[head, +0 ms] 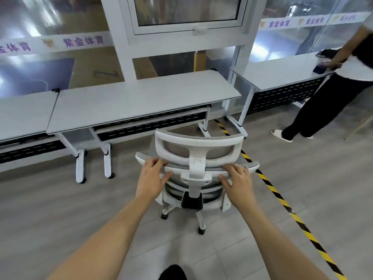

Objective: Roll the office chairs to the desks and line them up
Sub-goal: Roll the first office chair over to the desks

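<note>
Chair (196,170) sits just short of the middle bench (141,100), left hand (152,175) and right hand (238,178) clamped on its backrest top; striped floor tape (282,201) alongside, bystander (331,93) at the right bench (282,73).

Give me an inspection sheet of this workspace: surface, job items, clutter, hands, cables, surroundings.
Surface: grey floor; yellow-black hazard tape runs diagonally to the right of the chair.
Job's things: one white mesh office chair, back toward the camera, short of the middle desk; not yet tucked in.
Clutter: dark items on the right desk, too blurred to name.
Hands: left hand and right hand each hold a grip on the backrest's top edge.
Cables: nothing seen.
Surroundings: glass wall with purple lettering; another person stands leaning on the right desk.
</note>
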The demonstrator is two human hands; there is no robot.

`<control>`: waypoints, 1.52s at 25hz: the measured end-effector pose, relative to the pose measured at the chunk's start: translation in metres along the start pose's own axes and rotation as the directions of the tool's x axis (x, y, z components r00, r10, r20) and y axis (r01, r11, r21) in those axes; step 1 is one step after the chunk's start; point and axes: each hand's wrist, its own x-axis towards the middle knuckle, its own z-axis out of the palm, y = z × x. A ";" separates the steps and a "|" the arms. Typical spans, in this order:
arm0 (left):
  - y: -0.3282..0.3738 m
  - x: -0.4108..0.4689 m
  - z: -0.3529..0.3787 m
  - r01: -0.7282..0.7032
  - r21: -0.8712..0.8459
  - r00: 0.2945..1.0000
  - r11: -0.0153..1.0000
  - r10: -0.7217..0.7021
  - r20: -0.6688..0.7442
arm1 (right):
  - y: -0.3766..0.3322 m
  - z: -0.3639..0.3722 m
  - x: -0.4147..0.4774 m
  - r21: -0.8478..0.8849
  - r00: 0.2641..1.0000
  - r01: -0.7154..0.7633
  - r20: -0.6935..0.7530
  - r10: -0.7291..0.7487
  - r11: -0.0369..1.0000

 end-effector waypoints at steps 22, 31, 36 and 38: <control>0.109 0.116 0.049 0.192 0.235 0.978 0.953 -0.206 0.033 | 0.055 -0.029 0.174 0.080 0.975 0.098 0.193 -0.112 0.992; 0.201 -0.134 -0.034 0.558 0.287 0.807 0.779 -0.428 -0.407 | -0.070 -0.077 0.057 0.383 0.710 0.573 0.209 -0.672 0.725; 0.224 -0.280 -0.093 0.747 0.206 0.593 0.632 -0.494 -0.636 | -0.176 -0.097 -0.061 0.539 0.487 0.694 0.135 -0.863 0.477; 0.230 -0.350 -0.113 0.805 0.146 0.502 0.575 -0.529 -0.684 | -0.217 -0.102 -0.122 0.595 0.395 0.709 0.110 -0.912 0.378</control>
